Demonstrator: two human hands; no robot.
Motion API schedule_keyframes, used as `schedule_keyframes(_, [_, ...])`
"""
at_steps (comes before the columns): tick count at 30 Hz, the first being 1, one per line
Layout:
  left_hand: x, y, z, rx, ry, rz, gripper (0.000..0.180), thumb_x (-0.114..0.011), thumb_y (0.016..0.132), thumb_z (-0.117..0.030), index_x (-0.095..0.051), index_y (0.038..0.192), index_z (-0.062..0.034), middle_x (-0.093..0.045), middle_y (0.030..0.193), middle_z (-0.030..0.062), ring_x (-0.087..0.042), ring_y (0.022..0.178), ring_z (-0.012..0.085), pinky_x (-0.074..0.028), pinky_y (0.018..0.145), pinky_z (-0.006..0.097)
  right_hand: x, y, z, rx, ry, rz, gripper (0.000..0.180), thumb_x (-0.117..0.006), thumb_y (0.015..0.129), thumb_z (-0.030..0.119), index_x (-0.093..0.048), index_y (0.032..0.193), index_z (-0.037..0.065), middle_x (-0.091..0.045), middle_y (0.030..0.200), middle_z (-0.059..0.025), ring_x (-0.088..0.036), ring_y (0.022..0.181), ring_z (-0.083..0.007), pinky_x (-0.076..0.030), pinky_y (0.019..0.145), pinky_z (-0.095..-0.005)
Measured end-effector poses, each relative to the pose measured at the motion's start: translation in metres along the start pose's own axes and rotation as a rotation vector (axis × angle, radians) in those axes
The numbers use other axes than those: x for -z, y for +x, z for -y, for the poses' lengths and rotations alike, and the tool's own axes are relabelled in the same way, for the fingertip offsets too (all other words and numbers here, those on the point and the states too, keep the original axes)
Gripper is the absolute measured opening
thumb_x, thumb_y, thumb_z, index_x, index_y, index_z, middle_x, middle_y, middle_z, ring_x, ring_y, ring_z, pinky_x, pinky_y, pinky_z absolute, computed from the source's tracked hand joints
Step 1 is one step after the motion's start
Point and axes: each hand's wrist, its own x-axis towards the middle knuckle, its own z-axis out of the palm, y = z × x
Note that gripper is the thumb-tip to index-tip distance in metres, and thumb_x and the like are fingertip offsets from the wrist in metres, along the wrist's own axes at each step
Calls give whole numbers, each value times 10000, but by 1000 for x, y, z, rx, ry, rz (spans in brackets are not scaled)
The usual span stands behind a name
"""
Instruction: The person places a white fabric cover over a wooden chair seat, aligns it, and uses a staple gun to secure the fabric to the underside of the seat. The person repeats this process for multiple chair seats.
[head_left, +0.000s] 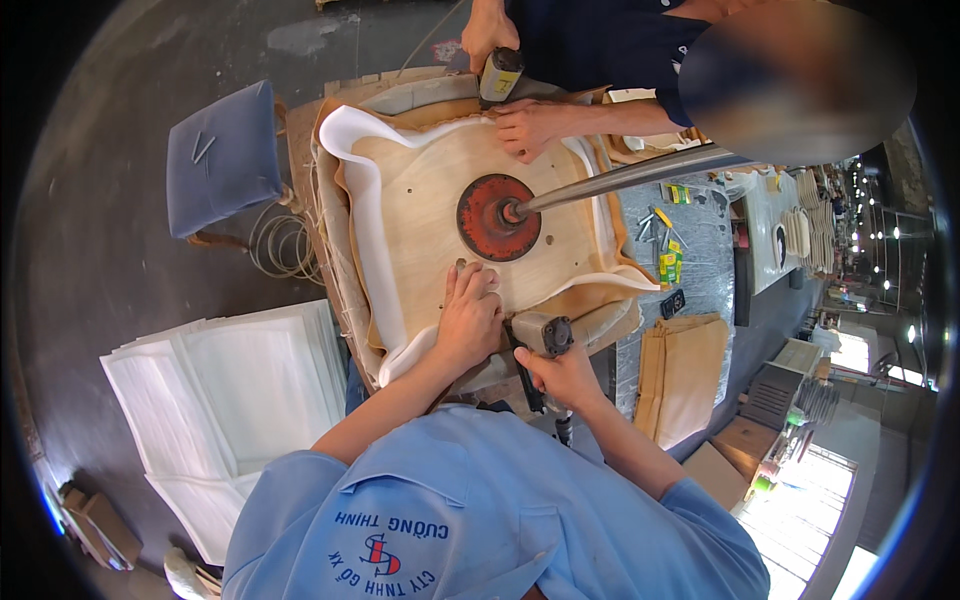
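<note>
A pale wooden seat board lies on a padded work stand, ringed by white foam and a tan cover. A red round press disc on a metal rod rests on the board's middle. At the near edge, my left hand has its fingers bent together over the turned-up cover; the fabric under them is partly hidden. My right hand is wrapped round the handle of a staple gun, its head at the near edge, just right of my left hand.
Across the board, a co-worker's hand holds another staple gun; their other hand presses the far edge. The metal rod slants off to the right. A blue padded seat and white sheets stand left; tan sheets and small boxes lie right.
</note>
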Motion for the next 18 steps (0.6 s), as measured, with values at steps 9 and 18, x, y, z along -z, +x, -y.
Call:
schedule_keyframes(9, [15, -8, 7, 51, 113, 78, 448, -765, 827, -142, -659, 1250, -42, -464, 1526, 162, -291, 1551, 421, -193, 1281, 632, -4, 16, 4, 17, 31, -14, 172, -781, 960, 180, -688, 956, 36, -600, 661, 17, -544, 509, -85, -431, 472, -270])
schedule_keyframes(18, [26, -14, -7, 150, 187, 193, 878, -816, 817, -272, -435, 1582, -73, -267, 1710, 149, -147, 1622, 404, -128, 1314, 571, -9, 4, 6, 22, 30, 25, 192, -782, 962, 186, -706, 1031, 24, -598, 652, 15, -555, 525, -89, -438, 478, -276])
